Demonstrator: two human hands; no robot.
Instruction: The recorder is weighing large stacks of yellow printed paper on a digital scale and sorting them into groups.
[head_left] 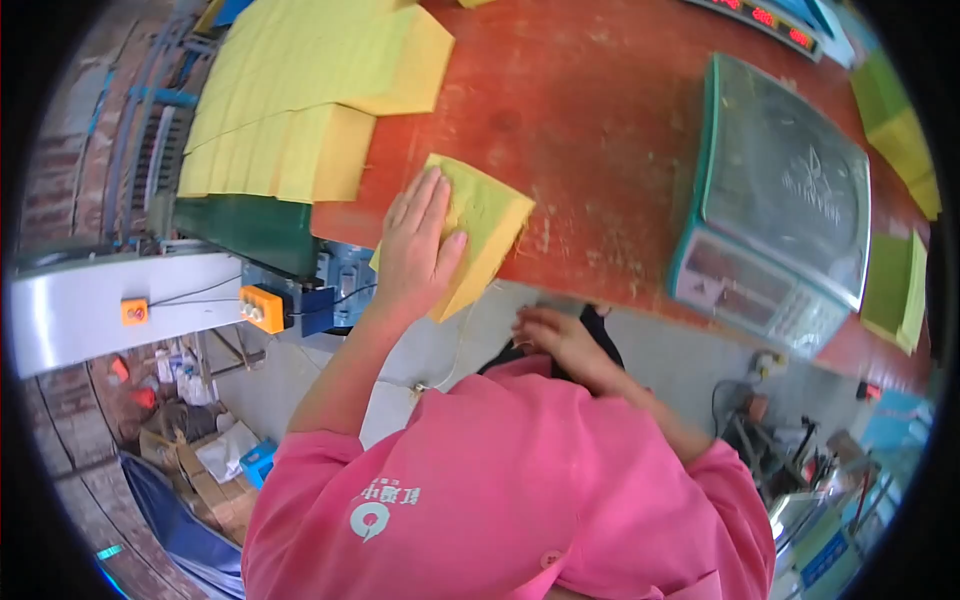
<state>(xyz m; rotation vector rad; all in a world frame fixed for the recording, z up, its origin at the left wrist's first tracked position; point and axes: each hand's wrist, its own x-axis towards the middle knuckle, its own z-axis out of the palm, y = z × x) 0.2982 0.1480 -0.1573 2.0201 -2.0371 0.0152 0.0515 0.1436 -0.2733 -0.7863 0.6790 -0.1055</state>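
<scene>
My left hand (418, 243) lies flat, fingers spread, on a small stack of yellow sheets (490, 215) that juts over the front edge of the red table (600, 130). My right hand (550, 335) is below the table edge, close to my pink top, with its fingers curled. Whether it holds anything is hidden. Larger stacks of yellow sheets (300, 90) lie overlapped at the table's far left.
A green-rimmed weighing scale (780, 200) with a steel pan stands on the right of the table. Green and yellow sheets (900, 280) lie at the far right edge. A metal machine arm with orange switch boxes (262, 308) sits left, with cardboard clutter (210, 480) on the floor.
</scene>
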